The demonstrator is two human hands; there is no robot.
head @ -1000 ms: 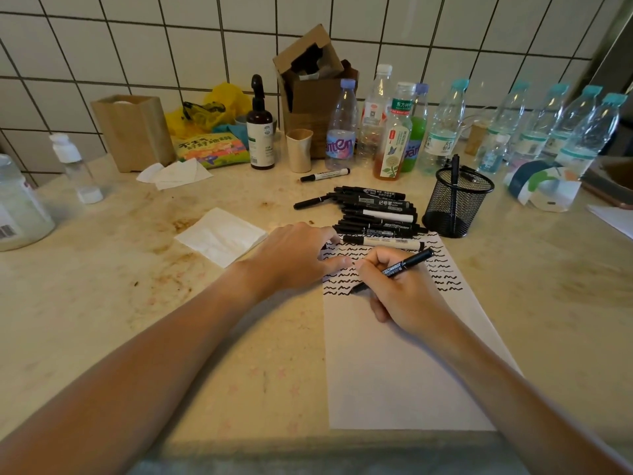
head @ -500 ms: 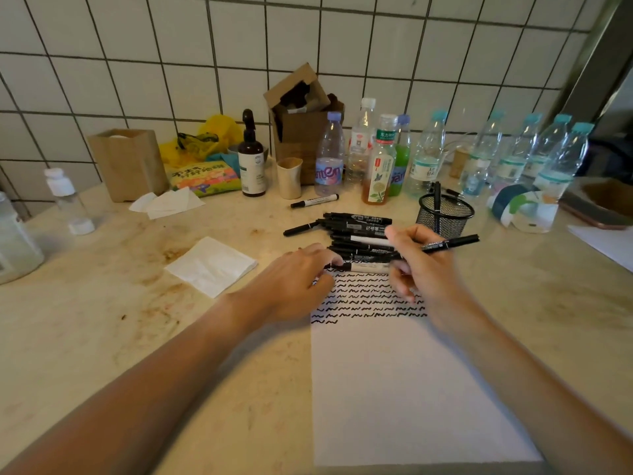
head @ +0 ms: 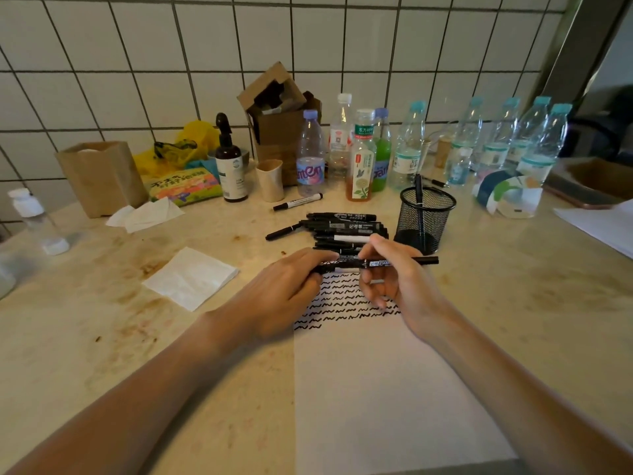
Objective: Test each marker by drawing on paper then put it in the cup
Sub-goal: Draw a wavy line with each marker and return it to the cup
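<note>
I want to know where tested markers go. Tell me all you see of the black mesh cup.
The black mesh cup is a round wire-mesh holder with a solid rim and dark base. It stands upright on the counter, right of the marker pile and beyond the paper. One black marker stands inside it. Neither hand touches it.

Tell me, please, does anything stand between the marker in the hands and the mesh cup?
Nothing visible does: the marker lies level just in front of the mesh cup, with only bare counter between.
</note>
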